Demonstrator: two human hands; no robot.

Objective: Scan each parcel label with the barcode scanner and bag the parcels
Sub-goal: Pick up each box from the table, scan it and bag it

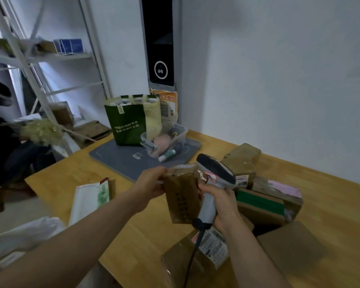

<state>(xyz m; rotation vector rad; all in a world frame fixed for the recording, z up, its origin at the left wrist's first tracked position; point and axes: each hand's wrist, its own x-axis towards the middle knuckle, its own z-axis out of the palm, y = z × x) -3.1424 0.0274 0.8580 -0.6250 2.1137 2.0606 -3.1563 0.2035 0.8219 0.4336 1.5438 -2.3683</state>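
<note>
**Parcel up for scanning, bags waiting**

Parcel (182, 201), a small brown box, is held in the air over the counter (71, 179), in the near middle, between the two hands. The left hand (152, 183) pinches its far top end. The right hand (222, 202) is wrapped round the handle of the scanner (215, 173), whose head sits just right of the box's top.

The step in hand looks like the scan itself. A white label seems to lie on the far top end of the box, close to the left fingers, so those fingers should stay off the bars. The scanner's window is hidden, so its aim cannot be judged. The head would do better drawn back a little and squared to the label, with the box held steady. The cable hanging near should be kept from snagging on the labelled parcel (212, 246) below.

More parcels (260, 202) are heaped to the right, touching one another.

On the far side, a green bag (126, 123) stands upright on a grey mat (121, 156). Something pale shows at its mouth, too unclear to name. Just right of it a clear tub (168, 136) holds a pinkish lump and small bits. A soft white bag (25, 235) lies at the near left, its contents hidden.
</note>
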